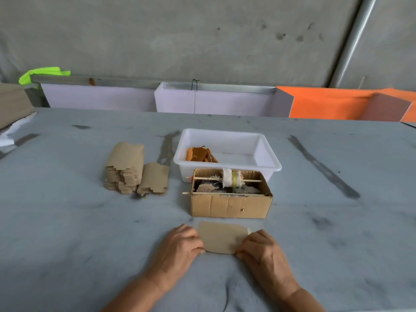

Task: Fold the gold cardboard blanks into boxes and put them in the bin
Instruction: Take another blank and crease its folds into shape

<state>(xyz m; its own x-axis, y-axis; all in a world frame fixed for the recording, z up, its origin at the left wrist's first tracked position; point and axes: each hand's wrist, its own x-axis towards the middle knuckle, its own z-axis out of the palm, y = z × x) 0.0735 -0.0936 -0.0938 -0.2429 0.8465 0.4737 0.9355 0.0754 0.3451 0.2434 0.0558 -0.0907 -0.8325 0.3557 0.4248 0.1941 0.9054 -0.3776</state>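
Near the front edge of the grey table (67, 233), a flat tan cardboard blank (221, 237) lies between two hands. The left hand (180, 246) holds its left end with bent fingers, and the right hand (261, 248) holds its right end the same way. The blank looks thin and light. It is probably stiff enough to keep a crease, but it could bend in the wrong spot if pushed hard. The ends and edges seem the best places to hold it, so the middle stays free to fold. More blanks sit in a tall pile (126, 170) far to the left. Behind a brown cardboard box (229, 204) waits the white plastic bin (267, 149), with a few gold folded boxes (200, 154) inside.
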